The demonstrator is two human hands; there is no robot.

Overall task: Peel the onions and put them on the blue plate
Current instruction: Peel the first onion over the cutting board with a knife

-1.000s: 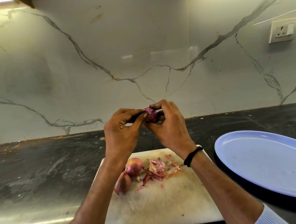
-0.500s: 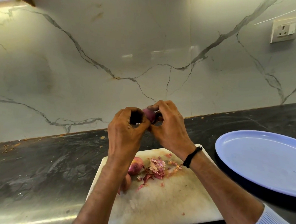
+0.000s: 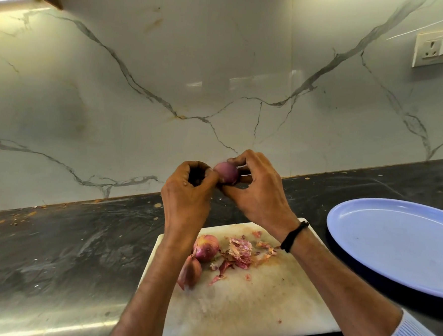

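Head view only. Right hand (image 3: 260,194) has the held onion (image 3: 226,172) clamped between thumb underneath and fingers curled over the top, raised above the far edge of the cutting board (image 3: 258,301). Left hand (image 3: 187,191) has fingers curled in tight, thumb and forefinger pinching at the onion's left side; can't tell if there's skin between them. The visible face of the held onion looks smooth and purple, so my guess is it's nearly peeled. Two more onions (image 3: 205,248) lie on the board touching each other, just beside the left forearm, and both look unpeeled, with dry skin on. Peel scraps (image 3: 241,250) are piled just right of them. Blue plate (image 3: 393,245) has nothing on it, so zero delivered: I'd call it early in the task, with one in progress and two to go. For room, the plate sits to the right of the board, near it, with its near rim overhanging the dark counter (image 3: 65,248). The path from hand to plate is open, nothing in between. The right forearm crosses the board's right corner, so watch for dragging scraps. Backsplash (image 3: 168,85) is close behind the hands; plenty of bare counter to the left.
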